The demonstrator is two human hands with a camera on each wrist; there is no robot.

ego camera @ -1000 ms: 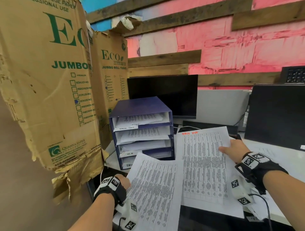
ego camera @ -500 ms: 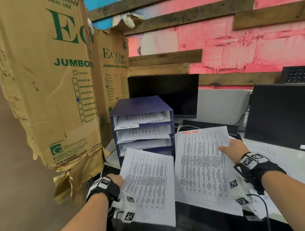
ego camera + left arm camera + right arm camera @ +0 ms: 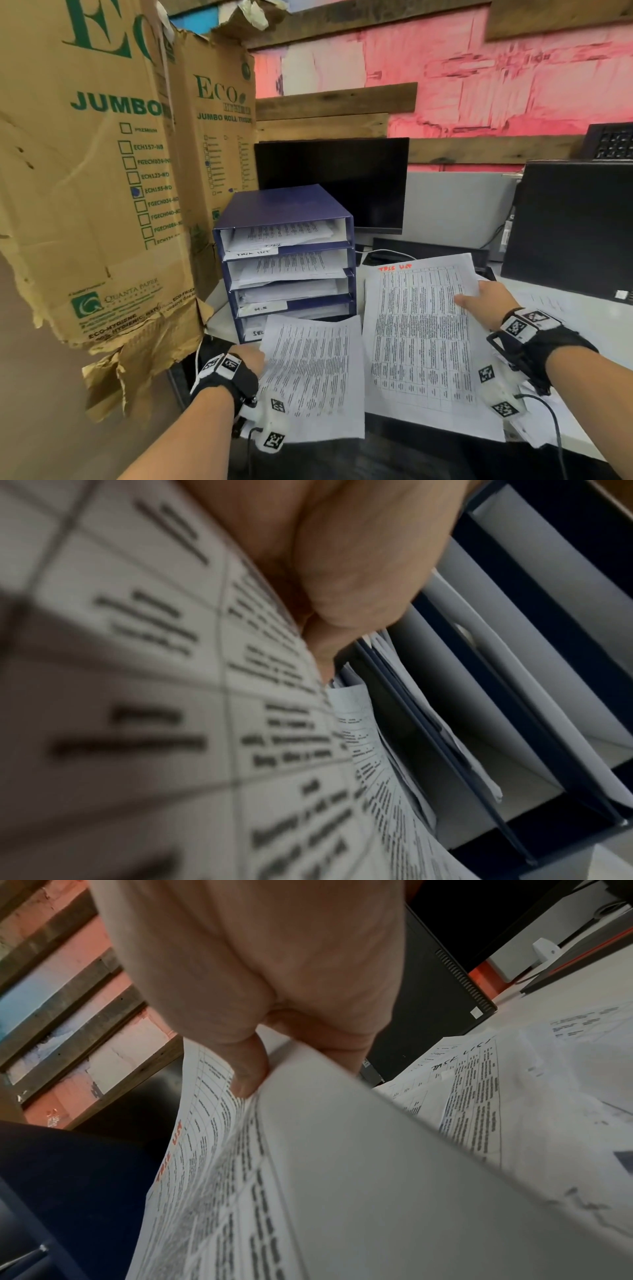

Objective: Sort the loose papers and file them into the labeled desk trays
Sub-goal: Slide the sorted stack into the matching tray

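A blue stack of desk trays (image 3: 284, 205) stands mid-desk, its slots holding papers and small handwritten labels. My left hand (image 3: 251, 358) grips the left edge of a printed sheet (image 3: 315, 377) held just in front of the lowest trays; the left wrist view shows this hand (image 3: 342, 561) pinching that sheet (image 3: 154, 696) beside the trays (image 3: 514, 669). My right hand (image 3: 486, 301) pinches the right edge of a stack of table-printed sheets (image 3: 421, 335) with an orange heading; in the right wrist view my thumb (image 3: 246, 1069) lies on top of the stack (image 3: 342, 1177).
Tall torn cardboard boxes (image 3: 85, 171) crowd the left side. A dark monitor (image 3: 335, 181) stands behind the trays and a black computer case (image 3: 575, 226) at right. More loose papers (image 3: 514, 1083) lie on the white desk (image 3: 582, 329) under my right hand.
My left hand has carried its sheet forward and up, so its top edge now covers the lowest tray front. The right hand's stack has hardly moved.
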